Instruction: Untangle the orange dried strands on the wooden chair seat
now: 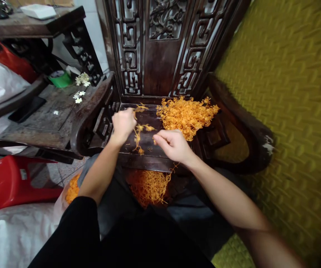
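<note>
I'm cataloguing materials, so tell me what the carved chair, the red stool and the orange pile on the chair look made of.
Carved chair: probably dark wood with a glossy finish, judging by its brown sheen and fretwork. Red stool: likely moulded plastic, smooth and shiny, given the rounded edges and highlights. Orange pile: perhaps plastic, finish unclear; thin curled strands leave plant matter possible.

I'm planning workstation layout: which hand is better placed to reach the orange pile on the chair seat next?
Likely the right hand: it is beside the orange pile; the left hand is farther off, across the seat.
</note>
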Available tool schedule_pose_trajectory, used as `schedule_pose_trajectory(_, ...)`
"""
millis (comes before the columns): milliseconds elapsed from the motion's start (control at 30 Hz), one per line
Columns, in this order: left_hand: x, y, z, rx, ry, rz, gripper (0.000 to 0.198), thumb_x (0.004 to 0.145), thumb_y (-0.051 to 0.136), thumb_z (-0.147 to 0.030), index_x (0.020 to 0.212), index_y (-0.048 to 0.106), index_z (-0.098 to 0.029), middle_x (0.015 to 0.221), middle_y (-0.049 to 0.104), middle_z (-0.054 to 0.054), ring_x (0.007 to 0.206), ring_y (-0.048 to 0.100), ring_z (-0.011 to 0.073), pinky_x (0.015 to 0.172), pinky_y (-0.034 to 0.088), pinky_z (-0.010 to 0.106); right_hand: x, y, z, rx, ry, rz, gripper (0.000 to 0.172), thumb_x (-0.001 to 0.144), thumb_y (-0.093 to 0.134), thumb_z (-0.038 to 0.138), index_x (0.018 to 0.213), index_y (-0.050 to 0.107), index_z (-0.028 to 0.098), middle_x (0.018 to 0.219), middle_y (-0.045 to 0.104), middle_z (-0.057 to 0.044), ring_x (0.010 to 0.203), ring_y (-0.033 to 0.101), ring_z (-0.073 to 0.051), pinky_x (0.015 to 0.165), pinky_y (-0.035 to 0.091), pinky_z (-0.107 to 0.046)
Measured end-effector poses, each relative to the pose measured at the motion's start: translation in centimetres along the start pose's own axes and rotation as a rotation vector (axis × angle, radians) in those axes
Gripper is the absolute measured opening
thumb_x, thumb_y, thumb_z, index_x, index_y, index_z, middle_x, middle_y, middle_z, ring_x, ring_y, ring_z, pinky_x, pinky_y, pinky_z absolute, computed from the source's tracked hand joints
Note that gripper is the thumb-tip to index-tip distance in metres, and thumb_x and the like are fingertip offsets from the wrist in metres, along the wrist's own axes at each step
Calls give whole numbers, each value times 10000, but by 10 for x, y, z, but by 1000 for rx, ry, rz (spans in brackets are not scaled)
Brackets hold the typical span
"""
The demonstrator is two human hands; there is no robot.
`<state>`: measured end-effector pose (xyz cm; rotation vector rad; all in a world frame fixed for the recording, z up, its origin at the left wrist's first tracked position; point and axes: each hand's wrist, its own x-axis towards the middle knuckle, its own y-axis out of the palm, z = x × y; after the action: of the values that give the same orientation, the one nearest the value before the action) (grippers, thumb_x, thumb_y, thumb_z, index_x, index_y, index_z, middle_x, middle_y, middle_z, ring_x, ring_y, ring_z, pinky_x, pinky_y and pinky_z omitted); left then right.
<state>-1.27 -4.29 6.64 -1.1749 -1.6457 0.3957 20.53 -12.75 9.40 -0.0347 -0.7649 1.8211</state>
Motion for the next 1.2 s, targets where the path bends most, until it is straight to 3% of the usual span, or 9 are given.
schedule_pose_trajectory(133, 13, -9, 20, -497, -299, -26, 216, 870, 712, -337, 749, 655, -168, 573, 607, 10, 488, 547, 135, 527, 375, 256, -1, -12, -4, 509, 271, 139, 362, 952, 607, 477, 1045, 719, 145, 850, 761, -79, 555, 642, -133, 493, 458, -270)
schedule_pose_trajectory(233, 9, -15, 10, -873, -289, 99, 303, 848, 751, -458, 842, 663, -168, 654, 643, 7, 510, 588, 119, 517, 440, 232, 5, -20, -16, 766, 356, 124, 508, 874, 721, 445, 1290, 652, 161, 1059, 767, -125, 794, 743, -211, 534, 547, -299)
schedule_pose_trajectory(300, 5, -19, -1, -1059, -224, 148, 322, 789, 819, -443, 878, 667, -174, 713, 635, 1, 574, 599, 110, 552, 471, 227, 10, -24, -21, 809, 332, 27, 474, 838, 770, 396, 1249, 685, 176, 1127, 747, -119, 841, 721, -190, 543, 545, -276)
schedule_pose_trajectory(500, -4, -26, -21, -1404, -188, 410, 258, 768, 835, -291, 933, 670, -180, 839, 632, 33, 713, 593, 126, 614, 461, 241, 14, -35, -16, 534, 205, -351, 494, 937, 630, 527, 1323, 672, 223, 713, 602, 5, 529, 425, -98, 442, 350, -247)
schedule_pose_trajectory(700, -16, -22, -40, -1515, -151, 598, 249, 772, 795, -254, 822, 567, -168, 798, 529, 3, 691, 513, 106, 651, 416, 254, 13, -28, -9, 42, 151, -195, 575, 871, 708, 537, 1317, 682, 176, 709, 596, 12, 621, 509, -149, 644, 469, -339)
schedule_pose_trajectory(833, -22, -21, -55, -1396, -254, 575, 431, 722, 842, -221, 729, 412, -186, 697, 420, -52, 596, 402, 62, 560, 352, 207, 18, -20, -18, 130, 118, -190, 325, 899, 661, 503, 854, 704, 184, 736, 633, -9, 687, 555, -149, 681, 462, -323)
schedule_pose_trajectory(967, -22, -27, -63, -1291, -449, 449, 583, 662, 843, -151, 670, 264, -215, 594, 300, -92, 487, 293, 36, 441, 259, 176, 27, -49, -38, 430, 310, -801, 327, 917, 550, 479, 721, 458, 234, 583, 463, 31, 506, 406, -106, 468, 342, -256)
schedule_pose_trajectory(1033, -19, -33, -61, -1364, -514, 377, 585, 639, 833, -107, 678, 259, -215, 595, 320, -91, 476, 297, 33, 421, 241, 160, 29, -72, -45, 570, 402, -953, 277, 905, 504, 433, 735, 392, 245, 586, 473, 28, 441, 351, -89, 391, 230, -242)
schedule_pose_trajectory(1200, -10, -39, -47, -1592, -574, 325, 596, 630, 786, -41, 689, 217, -207, 578, 282, -91, 445, 263, 28, 398, 220, 149, 23, -79, -43, 627, 449, -772, 268, 688, 611, 278, 689, 346, 235, 810, 682, -42, 471, 524, -92, 361, 218, -222)
